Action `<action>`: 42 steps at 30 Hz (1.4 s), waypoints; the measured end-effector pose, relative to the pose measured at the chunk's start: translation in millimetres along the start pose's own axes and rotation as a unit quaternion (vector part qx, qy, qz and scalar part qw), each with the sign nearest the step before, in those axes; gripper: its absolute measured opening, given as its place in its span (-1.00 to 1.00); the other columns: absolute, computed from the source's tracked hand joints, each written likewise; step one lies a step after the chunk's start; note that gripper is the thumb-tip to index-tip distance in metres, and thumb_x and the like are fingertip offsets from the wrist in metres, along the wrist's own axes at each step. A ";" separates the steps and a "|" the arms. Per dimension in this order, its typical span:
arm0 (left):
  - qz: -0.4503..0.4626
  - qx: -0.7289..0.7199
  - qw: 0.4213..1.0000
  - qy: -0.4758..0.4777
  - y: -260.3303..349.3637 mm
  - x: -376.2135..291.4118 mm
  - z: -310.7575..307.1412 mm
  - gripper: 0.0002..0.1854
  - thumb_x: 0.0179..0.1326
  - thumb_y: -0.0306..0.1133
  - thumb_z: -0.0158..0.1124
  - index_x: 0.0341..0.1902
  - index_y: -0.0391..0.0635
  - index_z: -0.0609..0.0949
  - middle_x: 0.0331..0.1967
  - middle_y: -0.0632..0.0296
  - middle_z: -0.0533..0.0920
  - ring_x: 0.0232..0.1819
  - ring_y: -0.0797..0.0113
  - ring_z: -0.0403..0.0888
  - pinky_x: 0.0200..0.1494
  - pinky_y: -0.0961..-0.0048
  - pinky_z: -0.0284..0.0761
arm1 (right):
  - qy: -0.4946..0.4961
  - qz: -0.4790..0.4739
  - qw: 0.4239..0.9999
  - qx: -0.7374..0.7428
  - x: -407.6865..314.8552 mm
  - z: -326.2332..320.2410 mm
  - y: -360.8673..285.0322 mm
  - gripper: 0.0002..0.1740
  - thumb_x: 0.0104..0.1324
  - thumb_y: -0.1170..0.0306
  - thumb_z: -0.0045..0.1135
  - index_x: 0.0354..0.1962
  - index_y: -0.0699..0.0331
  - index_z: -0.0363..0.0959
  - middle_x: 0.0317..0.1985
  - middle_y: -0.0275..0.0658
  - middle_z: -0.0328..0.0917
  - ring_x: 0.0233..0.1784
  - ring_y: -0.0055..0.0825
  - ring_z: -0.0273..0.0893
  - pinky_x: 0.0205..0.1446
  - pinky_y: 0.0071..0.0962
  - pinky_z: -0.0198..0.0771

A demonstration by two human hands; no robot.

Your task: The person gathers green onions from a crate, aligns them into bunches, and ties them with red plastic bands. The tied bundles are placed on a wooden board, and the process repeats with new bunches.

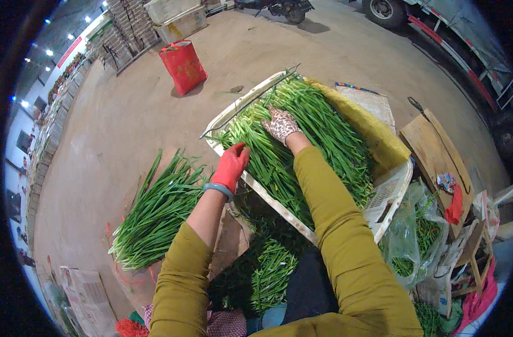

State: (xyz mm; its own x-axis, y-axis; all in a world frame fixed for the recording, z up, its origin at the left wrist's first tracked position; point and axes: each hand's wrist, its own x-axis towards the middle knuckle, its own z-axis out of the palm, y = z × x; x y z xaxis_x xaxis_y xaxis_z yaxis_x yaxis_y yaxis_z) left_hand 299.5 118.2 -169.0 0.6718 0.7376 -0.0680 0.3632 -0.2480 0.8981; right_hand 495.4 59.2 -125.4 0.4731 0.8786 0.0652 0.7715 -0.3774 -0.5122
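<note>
A white plastic crate [277, 215] stands tilted before me, packed with long green leafy stalks [328, 122] that resemble Chinese chives. Their pale ends point toward the far side. My right hand [280, 125], in a leopard-print glove, lies on the stalks near those ends, thumb and fingers spread; its undersides are hidden. At the crate's left rim is my left hand [232, 165] in a red glove, a grey-blue band at the wrist. Its fingers are slightly apart, with nothing visible between them. A metal rod [250, 103] spans the crate's far end, and yellow sheeting [361, 122] lines its right side.
Left of the crate lies a loose pile of similar greens [159, 215]. Trimmings [273, 274] lie near my legs. A wooden board [439, 164] and a clear plastic bag [401, 240] are at right. Beyond stand a red bag [183, 67] and a truck [462, 38].
</note>
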 end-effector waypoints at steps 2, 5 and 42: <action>0.050 0.028 0.998 -0.004 -3.4 2.1 6.8 -0.57 0.23 -0.20 0.12 0.00 -0.35 0.53 -0.19 -0.13 0.63 -0.19 0.02 0.60 -0.11 0.30 0.49 | -0.017 -0.002 1.000 -0.006 -12.5 7.6 -8.8 -0.24 0.24 -0.02 0.05 0.26 0.29 0.20 0.11 0.12 0.41 0.18 -0.02 0.37 0.30 -0.19 0.23; 0.167 0.181 0.965 0.089 0.6 -14.0 27.5 -0.74 0.11 -0.31 0.07 -0.26 -0.27 0.57 -0.26 -0.17 0.59 -0.24 -0.22 0.53 -0.14 0.07 0.46 | -0.002 -0.030 0.999 0.030 -40.0 18.6 -19.2 -0.11 0.17 -0.10 0.12 0.28 0.33 0.15 0.11 0.18 0.38 0.20 0.00 0.35 0.31 -0.20 0.21; 0.129 0.108 0.986 -0.011 66.2 15.9 43.1 -0.73 0.25 -0.38 0.03 -0.05 -0.17 0.59 -0.23 -0.07 0.63 -0.15 0.00 0.60 -0.09 0.27 0.47 | -0.029 -0.065 0.980 0.187 -78.0 -29.6 20.4 -0.09 -0.09 0.04 0.42 0.20 0.19 0.30 0.30 -0.06 0.23 0.37 -0.24 0.16 0.46 -0.34 0.01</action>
State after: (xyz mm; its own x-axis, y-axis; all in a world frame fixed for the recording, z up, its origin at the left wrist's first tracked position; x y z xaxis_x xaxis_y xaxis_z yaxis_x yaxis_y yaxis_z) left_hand 362.1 86.4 -129.4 0.7724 0.6196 0.1392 0.3059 -0.5551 0.7735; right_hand 486.9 -25.8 -115.6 0.3479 0.9314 0.1070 0.6079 -0.1373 -0.7820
